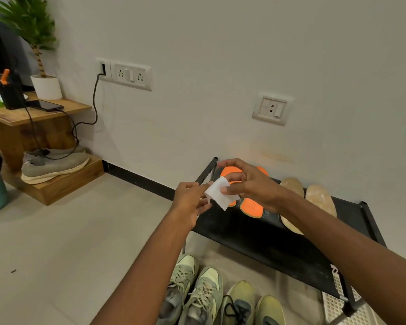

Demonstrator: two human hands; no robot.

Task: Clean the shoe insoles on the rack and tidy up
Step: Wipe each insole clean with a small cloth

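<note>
From the head camera, both hands meet above the left end of the black rack (274, 240). The right hand (249, 181) pinches a white wipe (222, 192) between thumb and fingers; the left hand (190, 198) pinches its left edge. Beneath them lie orange insoles (251, 207), with beige insoles (319, 198) just beside to the right, near the wall. Bare floor (68, 242) spreads left of the rack's edge.

Two bare forearms in frame — no sleeves visible up to the frame edge. Left hand (190, 200) and right hand (251, 184): no gloves, no rings, no watch or wristband visible — short nails, nothing worn at all.
</note>
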